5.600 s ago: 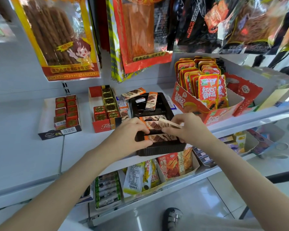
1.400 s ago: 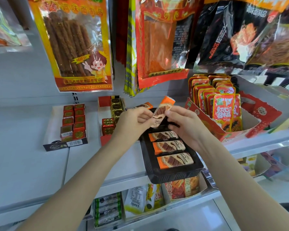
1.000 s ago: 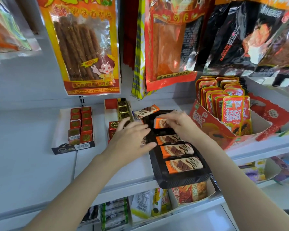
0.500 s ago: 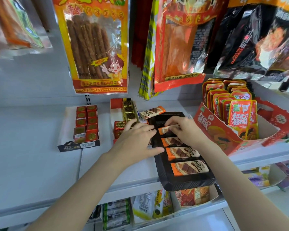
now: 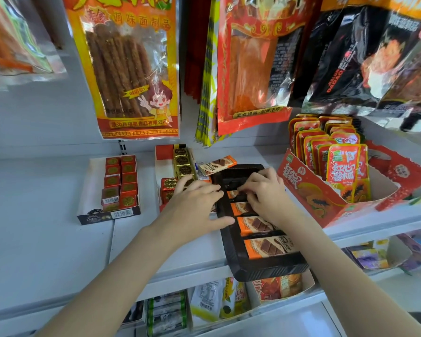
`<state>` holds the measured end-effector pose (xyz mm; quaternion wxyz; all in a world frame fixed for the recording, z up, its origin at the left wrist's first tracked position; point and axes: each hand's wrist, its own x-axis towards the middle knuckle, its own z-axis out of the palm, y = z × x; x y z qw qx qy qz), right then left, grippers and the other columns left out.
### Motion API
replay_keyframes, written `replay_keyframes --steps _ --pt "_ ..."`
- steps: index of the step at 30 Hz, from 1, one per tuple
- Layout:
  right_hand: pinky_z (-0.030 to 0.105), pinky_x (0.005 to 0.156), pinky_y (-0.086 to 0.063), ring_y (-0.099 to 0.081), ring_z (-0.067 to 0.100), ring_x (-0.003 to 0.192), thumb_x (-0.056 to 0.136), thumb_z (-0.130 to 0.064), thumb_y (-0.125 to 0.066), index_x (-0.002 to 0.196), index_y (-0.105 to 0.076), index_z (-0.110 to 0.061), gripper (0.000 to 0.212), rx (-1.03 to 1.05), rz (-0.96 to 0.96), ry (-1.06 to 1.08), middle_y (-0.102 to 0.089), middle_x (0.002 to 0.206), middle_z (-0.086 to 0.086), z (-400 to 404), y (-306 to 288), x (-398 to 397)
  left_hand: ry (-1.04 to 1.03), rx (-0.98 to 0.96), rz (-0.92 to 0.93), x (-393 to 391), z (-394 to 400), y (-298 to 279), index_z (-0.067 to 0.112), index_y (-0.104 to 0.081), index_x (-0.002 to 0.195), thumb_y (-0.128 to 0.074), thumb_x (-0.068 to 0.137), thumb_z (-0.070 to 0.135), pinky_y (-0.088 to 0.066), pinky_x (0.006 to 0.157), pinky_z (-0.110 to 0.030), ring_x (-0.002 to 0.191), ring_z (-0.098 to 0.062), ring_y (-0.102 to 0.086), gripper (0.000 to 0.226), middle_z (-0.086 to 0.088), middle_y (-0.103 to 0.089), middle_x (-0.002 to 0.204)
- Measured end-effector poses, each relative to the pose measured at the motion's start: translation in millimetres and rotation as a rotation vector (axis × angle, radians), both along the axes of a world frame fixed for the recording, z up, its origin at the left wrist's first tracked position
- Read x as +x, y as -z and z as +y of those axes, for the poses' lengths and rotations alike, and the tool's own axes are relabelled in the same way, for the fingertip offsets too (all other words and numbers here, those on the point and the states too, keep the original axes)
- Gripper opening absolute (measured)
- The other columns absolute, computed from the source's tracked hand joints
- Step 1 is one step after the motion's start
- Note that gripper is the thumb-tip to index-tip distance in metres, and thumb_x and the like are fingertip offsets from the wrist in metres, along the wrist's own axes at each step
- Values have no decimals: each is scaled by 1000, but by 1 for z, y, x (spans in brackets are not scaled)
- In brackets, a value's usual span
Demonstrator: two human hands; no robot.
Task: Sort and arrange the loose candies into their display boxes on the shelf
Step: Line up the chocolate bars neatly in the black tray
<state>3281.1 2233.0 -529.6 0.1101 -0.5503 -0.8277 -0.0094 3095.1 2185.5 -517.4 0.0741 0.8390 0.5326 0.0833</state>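
Your right hand (image 5: 265,195) lies over the black display tray (image 5: 265,269), fingers bent down onto an orange-wrapped chocolate bar (image 5: 232,193) in the fourth slot from the front. Whether the fingers pinch the bar or only press on it cannot be told; the hand hides most of the wrapper.

Your left hand (image 5: 195,210) rests flat against the tray's left wall, fingers straight and spread, the thumb touching the tray rim. It holds nothing.

Three further bars lie crosswise in the tray in front of the covered one: the second bar (image 5: 240,207) partly under your right hand, the third bar (image 5: 252,224) and the front bar (image 5: 267,248) in full view. The tray's rear slots show dark plastic only.

One loose bar (image 5: 216,165) lies outside the tray, tilted, just behind its rear left corner. Left of the tray stands a red-and-white box (image 5: 159,153) with gold-foil cubes (image 5: 183,166). Further left, well apart, a box of red cubes (image 5: 120,181) sits on the white shelf (image 5: 46,227). Right of the tray, touching or just beside it, stands a red carton of sachets (image 5: 301,188).
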Motion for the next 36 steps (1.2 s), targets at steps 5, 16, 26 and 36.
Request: replay_keyframes --steps 5,16,26,36 --pt "36 98 -25 -46 23 112 91 -9 -42 115 -60 -19 32 17 168 -6 -68 105 -3 10 -19 2 6 33 -29 -4 0 1 28 -34 141 -34 85 67 6 115 -34 138 -4 -17 69 14 -28 149" --pt "37 84 -38 -44 32 110 84 -2 -53 120 -53 -9 37 -37 -41 -173 -51 118 15 56 -30 -46 44 62 -34 -9 2 6 33 -35 139 -33 92 55 1 114 -34 139 -7 -13 52 16 -28 149" --pt "29 58 -53 -60 10 51 84 -17 -64 101 -48 -13 23 -178 740 183 -66 82 11 6 -31 6 39 32 -67 -3 1 4 27 -39 138 -41 84 64 6 116 -35 138 -4 -18 65 11 -32 148" --pt "32 62 -45 -61 32 81 84 -20 -64 96 -49 -10 22 -96 780 374 -56 90 9 11 -13 -7 45 18 -149 -2 -1 -2 28 -46 131 -50 78 65 5 113 -26 134 -7 -24 65 15 -40 137"
